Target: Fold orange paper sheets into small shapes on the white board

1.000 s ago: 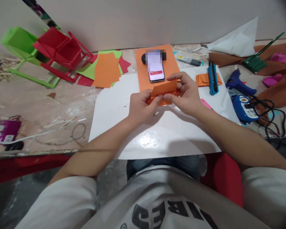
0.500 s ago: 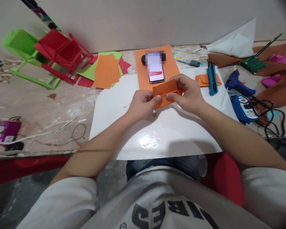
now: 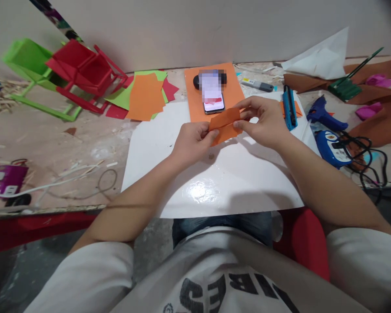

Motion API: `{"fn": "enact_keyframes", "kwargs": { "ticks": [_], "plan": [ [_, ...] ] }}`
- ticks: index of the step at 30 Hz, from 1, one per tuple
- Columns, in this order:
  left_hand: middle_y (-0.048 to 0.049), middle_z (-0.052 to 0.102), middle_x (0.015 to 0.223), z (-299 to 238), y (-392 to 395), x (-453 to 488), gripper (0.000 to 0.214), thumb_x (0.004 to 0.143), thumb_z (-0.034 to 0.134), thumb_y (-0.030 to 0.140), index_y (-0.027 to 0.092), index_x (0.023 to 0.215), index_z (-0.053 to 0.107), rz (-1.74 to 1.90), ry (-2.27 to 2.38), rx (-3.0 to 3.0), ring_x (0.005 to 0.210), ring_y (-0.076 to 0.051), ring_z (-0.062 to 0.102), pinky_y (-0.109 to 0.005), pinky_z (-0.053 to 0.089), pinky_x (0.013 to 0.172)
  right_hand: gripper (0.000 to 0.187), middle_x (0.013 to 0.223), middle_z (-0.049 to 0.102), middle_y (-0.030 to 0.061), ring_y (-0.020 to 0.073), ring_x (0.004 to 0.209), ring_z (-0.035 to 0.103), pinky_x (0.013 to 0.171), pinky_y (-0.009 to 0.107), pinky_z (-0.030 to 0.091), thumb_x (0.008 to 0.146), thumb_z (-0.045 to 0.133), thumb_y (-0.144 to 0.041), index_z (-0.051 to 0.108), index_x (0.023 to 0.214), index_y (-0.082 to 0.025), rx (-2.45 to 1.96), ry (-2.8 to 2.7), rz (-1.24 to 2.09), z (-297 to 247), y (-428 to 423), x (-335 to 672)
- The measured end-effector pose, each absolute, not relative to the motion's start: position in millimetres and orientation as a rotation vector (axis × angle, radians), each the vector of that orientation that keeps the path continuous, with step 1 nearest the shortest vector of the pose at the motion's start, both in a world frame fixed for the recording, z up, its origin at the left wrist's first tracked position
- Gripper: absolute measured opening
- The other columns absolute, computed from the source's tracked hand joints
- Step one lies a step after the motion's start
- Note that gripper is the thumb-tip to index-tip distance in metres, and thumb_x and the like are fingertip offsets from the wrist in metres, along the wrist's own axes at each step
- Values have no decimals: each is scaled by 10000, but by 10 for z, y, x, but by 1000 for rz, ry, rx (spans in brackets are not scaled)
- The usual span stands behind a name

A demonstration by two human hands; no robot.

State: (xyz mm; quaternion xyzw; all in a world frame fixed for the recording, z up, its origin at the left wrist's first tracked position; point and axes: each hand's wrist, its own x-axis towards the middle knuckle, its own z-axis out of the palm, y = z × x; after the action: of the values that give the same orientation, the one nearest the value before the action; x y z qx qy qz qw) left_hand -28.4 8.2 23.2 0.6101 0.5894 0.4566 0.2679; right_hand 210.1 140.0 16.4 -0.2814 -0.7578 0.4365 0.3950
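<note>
I hold a small folded orange paper (image 3: 225,123) between both hands, just above a glossy white sheet (image 3: 215,182). My left hand (image 3: 192,141) pinches its left end with thumb and fingers. My right hand (image 3: 263,121) grips its right end, fingers curled over the top edge. Just behind the paper a phone (image 3: 213,98) lies on a larger orange sheet (image 3: 234,87).
Red (image 3: 84,69) and green (image 3: 29,61) model chairs lie at the far left beside loose coloured sheets (image 3: 146,93). To the right are a blue cutter (image 3: 289,108), a blue glue gun (image 3: 322,114), a blue device with black cable (image 3: 335,148) and brown sheets (image 3: 378,121). White cable (image 3: 52,184) lies left.
My right hand has shifted slightly right and up along the paper. The fold now looks narrower and tilts up toward the right; my left hand has barely moved.
</note>
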Motion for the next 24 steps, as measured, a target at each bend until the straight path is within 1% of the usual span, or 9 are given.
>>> {"fn": "enact_keyframes", "kwargs": {
  "ticks": [2, 5, 7, 9, 12, 15, 20, 22, 24],
  "plan": [
    [-12, 694, 654, 208, 86, -278, 346, 1011, 873, 472, 242, 757, 822, 1249, 1601, 1606, 605, -192, 593, -369, 433, 590, 417, 999, 830, 16, 255, 918, 798, 919, 478, 761, 809, 1100, -288, 878, 1161, -313, -683, -1918, 1110, 151, 1413, 2098],
    [-39, 794, 774, 170, 97, -255, 281, 971, 980, 516, 250, 925, 902, 1298, 1528, 1466, 677, -220, 690, -384, 538, 626, 436, 1053, 812, 21, 255, 960, 787, 933, 478, 752, 802, 1075, -274, 861, 1180, -316, -646, -1925, 1119, 162, 1349, 2065],
    [-52, 833, 841, 166, 101, -236, 318, 910, 1065, 520, 259, 1016, 918, 1330, 1462, 1375, 730, -239, 747, -395, 613, 657, 439, 1066, 789, 18, 256, 988, 782, 932, 477, 742, 810, 1048, -280, 844, 1197, -316, -648, -1919, 1136, 186, 1275, 2038],
    [-51, 828, 839, 181, 95, -213, 341, 864, 1106, 493, 255, 999, 903, 1335, 1425, 1325, 722, -237, 757, -390, 637, 630, 427, 1081, 775, 14, 253, 997, 775, 935, 475, 731, 817, 1023, -294, 826, 1195, -321, -644, -1920, 1141, 208, 1203, 2013],
    [-40, 784, 763, 232, 63, -164, 312, 862, 1078, 446, 237, 852, 846, 1290, 1398, 1288, 617, -210, 721, -356, 599, 508, 387, 1107, 776, 11, 241, 972, 756, 956, 475, 719, 820, 988, -318, 807, 1163, -327, -594, -1952, 1102, 218, 1120, 1981],
    [-26, 749, 680, 299, 17, -124, 326, 870, 1029, 405, 237, 741, 781, 1260, 1396, 1274, 550, -202, 713, -331, 572, 459, 334, 1102, 768, 10, 231, 943, 728, 944, 465, 705, 843, 956, -344, 782, 1127, -325, -559, -1980, 1054, 214, 1061, 1958],
    [-17, 746, 586, 381, -19, -153, 299, 892, 931, 352, 245, 665, 769, 1232, 1419, 1388, 523, -207, 728, -299, 508, 466, 311, 989, 698, -9, 209, 858, 657, 838, 416, 657, 851, 944, -370, 693, 1028, -319, -554, -1953, 1061, 253, 1044, 1968],
    [-26, 780, 614, 393, -1, -188, 276, 901, 901, 355, 242, 668, 803, 1230, 1446, 1446, 555, -212, 747, -305, 517, 498, 323, 945, 669, -20, 200, 832, 638, 818, 404, 637, 834, 944, -357, 665, 991, -314, -547, -1934, 1058, 285, 1089, 1999],
    [-44, 841, 703, 392, 30, -220, 218, 891, 901, 373, 239, 723, 864, 1268, 1465, 1501, 622, -222, 777, -319, 560, 559, 343, 911, 650, -26, 196, 819, 634, 815, 400, 623, 821, 959, -356, 647, 956, -308, -541, -1896, 1048, 313, 1161, 2036]
  ]
}}
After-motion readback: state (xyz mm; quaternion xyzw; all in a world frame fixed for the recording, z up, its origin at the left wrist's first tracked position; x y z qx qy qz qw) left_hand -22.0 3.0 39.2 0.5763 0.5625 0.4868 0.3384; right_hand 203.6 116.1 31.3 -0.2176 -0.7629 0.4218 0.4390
